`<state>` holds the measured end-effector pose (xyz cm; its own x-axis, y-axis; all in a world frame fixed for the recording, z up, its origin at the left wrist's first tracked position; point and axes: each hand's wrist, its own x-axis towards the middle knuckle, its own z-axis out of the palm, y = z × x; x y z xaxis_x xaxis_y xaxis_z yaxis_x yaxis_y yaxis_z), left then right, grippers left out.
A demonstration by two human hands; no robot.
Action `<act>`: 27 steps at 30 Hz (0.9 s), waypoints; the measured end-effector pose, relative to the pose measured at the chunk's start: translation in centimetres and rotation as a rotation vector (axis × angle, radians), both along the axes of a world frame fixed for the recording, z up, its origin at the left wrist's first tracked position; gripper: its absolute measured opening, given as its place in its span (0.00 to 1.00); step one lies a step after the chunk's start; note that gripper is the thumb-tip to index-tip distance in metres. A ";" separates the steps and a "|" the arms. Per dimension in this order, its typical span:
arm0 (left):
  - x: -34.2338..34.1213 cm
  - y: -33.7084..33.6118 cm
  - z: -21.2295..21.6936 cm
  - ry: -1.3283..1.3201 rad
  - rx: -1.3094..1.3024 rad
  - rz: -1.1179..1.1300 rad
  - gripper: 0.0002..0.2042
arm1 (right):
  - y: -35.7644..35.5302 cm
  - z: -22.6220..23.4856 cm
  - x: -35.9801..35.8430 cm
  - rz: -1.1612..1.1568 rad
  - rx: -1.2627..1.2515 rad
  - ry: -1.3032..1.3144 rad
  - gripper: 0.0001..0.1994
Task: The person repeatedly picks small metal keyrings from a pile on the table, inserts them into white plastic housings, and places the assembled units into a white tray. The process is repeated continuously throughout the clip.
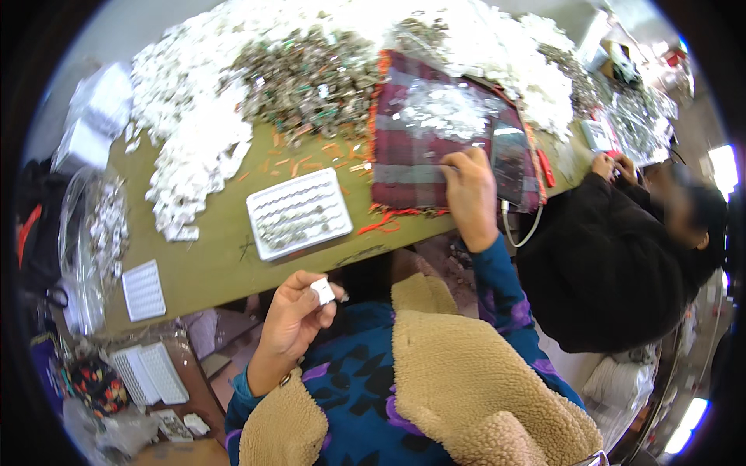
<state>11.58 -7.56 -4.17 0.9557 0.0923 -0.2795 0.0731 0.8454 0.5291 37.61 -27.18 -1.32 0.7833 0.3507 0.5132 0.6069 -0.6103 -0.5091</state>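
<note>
Start at the far left with white packages point(93, 128), then a clear bag point(105, 221) of small pale parts and, near the edge of the table point(206, 260), a small ridged tray point(144, 290). Beyond these, see a broad heap of white pieces point(198, 167). Next, find a larger white tray point(309, 243), with small parts lined up along the nearer rows. Just this side of the table edge, find the left hand point(299, 311), with thumb and fingers pinching a small white block point(322, 292) clear of the table; note a tiny darker bit at the block's right side.

Farther back, see a heap of metallic parts point(311, 81), then a plaid cloth point(400, 171) bearing a scatter of clear pieces point(443, 109). Over the cloth's nearer part, find the right hand point(472, 190), fingers bent, thumb and forefinger drawn close; cannot tell whether pinching anything. Judge the step as likely one of picking up from the cloth, with the block held ready. Judge the next move to call for a fine fingertip grip and a steady left pinch. Finish with a dark phone point(509, 159), a white cable point(535, 231) and a co-worker point(598, 264) in black.
</note>
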 end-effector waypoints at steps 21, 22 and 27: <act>-3.0 2.1 1.4 -0.130 -0.079 0.201 0.13 | 9.9 2.0 -15.2 0.873 0.444 0.679 0.07; -2.9 2.1 1.4 -0.134 -0.087 0.195 0.13 | 9.8 2.0 -15.1 0.872 0.452 0.686 0.07; -2.5 1.7 1.8 -0.067 -0.031 0.213 0.12 | 9.4 1.9 -14.5 0.901 0.376 0.518 0.08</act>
<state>9.13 -5.84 -2.37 0.9320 0.2863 -0.2222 -0.1429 0.8538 0.5006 23.13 -17.77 0.63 0.4705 0.7914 0.3902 0.4110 0.1948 -0.8906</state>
